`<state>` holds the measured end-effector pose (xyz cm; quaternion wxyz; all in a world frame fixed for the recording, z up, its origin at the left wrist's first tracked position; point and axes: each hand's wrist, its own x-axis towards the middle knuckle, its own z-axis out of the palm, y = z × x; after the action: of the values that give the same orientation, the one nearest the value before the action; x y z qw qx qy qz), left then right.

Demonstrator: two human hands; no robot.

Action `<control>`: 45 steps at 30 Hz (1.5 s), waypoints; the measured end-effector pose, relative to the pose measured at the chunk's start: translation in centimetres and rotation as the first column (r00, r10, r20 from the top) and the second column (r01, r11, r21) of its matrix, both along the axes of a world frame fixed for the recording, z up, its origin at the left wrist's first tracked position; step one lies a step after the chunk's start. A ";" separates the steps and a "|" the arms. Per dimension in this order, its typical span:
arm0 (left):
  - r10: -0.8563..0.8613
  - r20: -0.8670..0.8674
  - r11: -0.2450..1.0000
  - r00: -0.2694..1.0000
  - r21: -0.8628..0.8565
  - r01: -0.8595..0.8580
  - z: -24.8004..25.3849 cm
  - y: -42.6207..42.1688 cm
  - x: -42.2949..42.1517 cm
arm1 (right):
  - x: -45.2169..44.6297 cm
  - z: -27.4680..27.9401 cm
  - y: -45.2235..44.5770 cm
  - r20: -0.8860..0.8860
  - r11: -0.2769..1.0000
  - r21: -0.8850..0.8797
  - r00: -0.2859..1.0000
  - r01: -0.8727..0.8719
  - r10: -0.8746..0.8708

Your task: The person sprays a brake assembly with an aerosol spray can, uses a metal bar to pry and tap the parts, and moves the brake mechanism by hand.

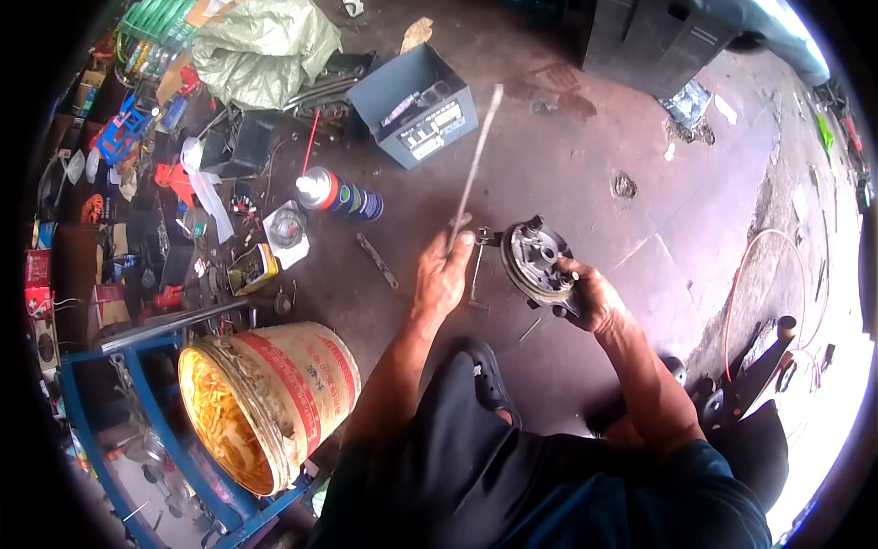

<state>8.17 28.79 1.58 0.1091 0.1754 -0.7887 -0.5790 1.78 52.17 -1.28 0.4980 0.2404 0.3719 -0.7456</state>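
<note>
In my left hand (444, 274) is a long thin rod (476, 160), pinched near its lower end and pointing up and away. My right hand (590, 297) grips a round metal part (538, 261) by its right side, thumb over its inner face. An arm with a small fitting (487, 237) sticks out from the part's left side, close to my left fingertips. A thin bent metal piece (476, 274) shows just below that fitting. The round part is held above the floor, tilted toward me.
A spray can (343, 196) with a red straw and a grey box (416, 105) stand ahead to the left. A flat metal strip (377, 261) lies on the floor. A bucket (293, 384) sits tipped on a blue frame (91, 430). A hose (732, 302) curves at right.
</note>
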 end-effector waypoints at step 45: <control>-0.015 0.076 0.999 0.997 -0.028 0.017 9.5 -0.6 -0.2 | -6.4 5.2 -2.3 -0.958 0.696 0.249 0.277 0.673 0.075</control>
<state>8.01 28.21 11.13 0.0767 0.1893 -0.8019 -0.5614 -4.61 49.91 3.88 -0.0809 -0.0052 0.7492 -0.6574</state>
